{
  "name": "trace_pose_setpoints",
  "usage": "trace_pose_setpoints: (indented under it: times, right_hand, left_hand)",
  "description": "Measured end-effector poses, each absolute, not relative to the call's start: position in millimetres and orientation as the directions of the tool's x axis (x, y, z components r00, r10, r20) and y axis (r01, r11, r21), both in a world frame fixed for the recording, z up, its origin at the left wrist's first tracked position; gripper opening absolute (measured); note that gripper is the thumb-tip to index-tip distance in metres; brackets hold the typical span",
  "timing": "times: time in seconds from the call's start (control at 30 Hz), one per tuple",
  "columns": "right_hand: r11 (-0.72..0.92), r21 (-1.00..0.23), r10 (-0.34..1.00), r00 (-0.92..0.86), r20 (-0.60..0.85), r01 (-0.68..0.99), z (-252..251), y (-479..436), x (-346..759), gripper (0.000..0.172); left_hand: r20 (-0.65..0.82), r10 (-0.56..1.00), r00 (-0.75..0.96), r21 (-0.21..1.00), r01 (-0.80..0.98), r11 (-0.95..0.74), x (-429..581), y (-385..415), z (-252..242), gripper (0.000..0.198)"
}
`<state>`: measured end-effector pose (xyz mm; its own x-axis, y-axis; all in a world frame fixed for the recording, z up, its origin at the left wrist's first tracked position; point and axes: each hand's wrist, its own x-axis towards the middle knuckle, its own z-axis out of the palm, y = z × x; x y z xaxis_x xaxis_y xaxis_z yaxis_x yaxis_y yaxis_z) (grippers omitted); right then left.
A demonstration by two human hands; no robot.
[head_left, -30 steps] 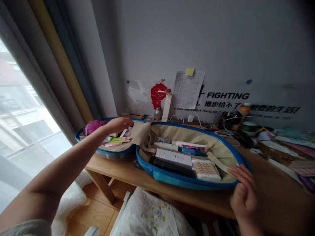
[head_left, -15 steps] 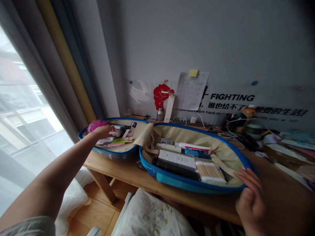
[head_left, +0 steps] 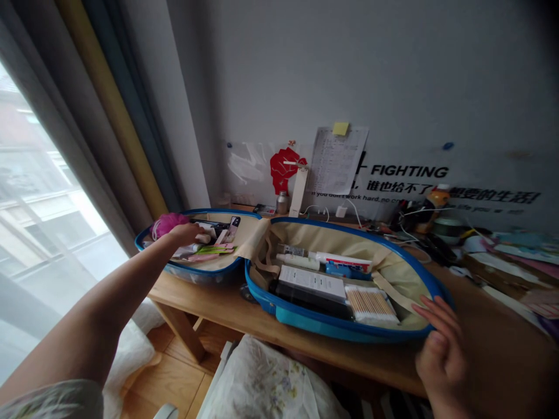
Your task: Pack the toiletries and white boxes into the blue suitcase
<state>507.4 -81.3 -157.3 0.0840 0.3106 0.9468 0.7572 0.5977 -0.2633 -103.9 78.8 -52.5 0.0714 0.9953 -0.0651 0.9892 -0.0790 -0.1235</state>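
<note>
An open blue suitcase point(head_left: 340, 336) with beige lining lies across the wooden desk. My left hand point(head_left: 186, 234) reaches into its left half, beside a pink mesh bath puff point(head_left: 169, 224). A small pale item point(head_left: 203, 238) shows at the fingertips; whether they grip it is hidden. Green and pink flat packets point(head_left: 213, 250) lie just below. My right hand point(head_left: 442, 346) rests with fingers extended on the rim at the right end. In the right half are a pack of cotton swabs point(head_left: 372, 304), a toothpaste tube point(head_left: 343, 261), a white tube point(head_left: 300, 261) and a black-and-white box point(head_left: 312, 282).
A chair with a floral cover point(head_left: 275, 384) stands at the desk's point(head_left: 209, 304) front edge. Cables, bottles and papers clutter the desk on the right. Behind the suitcase stand a white lamp point(head_left: 299, 192) and a small metallic bottle point(head_left: 282, 203). Curtains hang at left.
My left hand has dipped lower among the items, its fingers turning downward. My right hand stays on the rim. The whole view has shifted slightly.
</note>
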Motion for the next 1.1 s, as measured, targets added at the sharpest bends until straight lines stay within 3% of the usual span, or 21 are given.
trace_pose_setpoints:
  times: [0.23,0.33,0.47,0.53,0.67,0.8,1.1]
  right_hand:
    - [0.616,-0.217,0.301,0.027,0.953,0.757,-154.4,-83.7,506.2,0.040]
    - [0.629,-0.205,0.301,0.009,0.954,0.750,-155.3,-83.8,507.3,0.040]
    - [0.619,-0.222,0.312,0.024,0.950,0.754,-157.7,-83.2,508.4,0.040]
    - [0.619,-0.231,0.310,0.036,0.950,0.751,-158.7,-82.5,508.6,0.040]
    - [0.624,-0.246,0.303,0.060,0.951,0.742,-159.2,-81.6,508.4,0.040]
    - [0.615,-0.242,0.307,0.055,0.950,0.750,-157.7,-83.0,507.2,0.041]
    - [0.606,-0.223,0.308,0.033,0.951,0.764,-155.0,-83.5,504.3,0.041]
  left_hand:
    - [-0.050,0.998,0.030,-0.186,0.982,-0.039,-95.0,67.0,-42.6,0.039]
    - [0.052,0.996,0.069,-0.140,0.988,-0.061,-79.2,64.8,-28.4,0.045]
    - [0.306,0.915,0.262,0.033,0.958,-0.286,-24.9,61.9,2.6,0.050]
    - [0.353,0.840,0.411,0.090,0.879,-0.468,16.8,58.9,16.7,0.049]
    - [0.101,0.735,0.670,0.179,0.715,-0.676,106.1,52.7,23.6,0.042]
    - [-0.161,0.748,0.643,0.161,0.765,-0.623,165.4,56.2,2.8,0.044]
    - [-0.298,0.717,0.630,0.126,0.770,-0.625,184.8,70.0,-32.3,0.043]
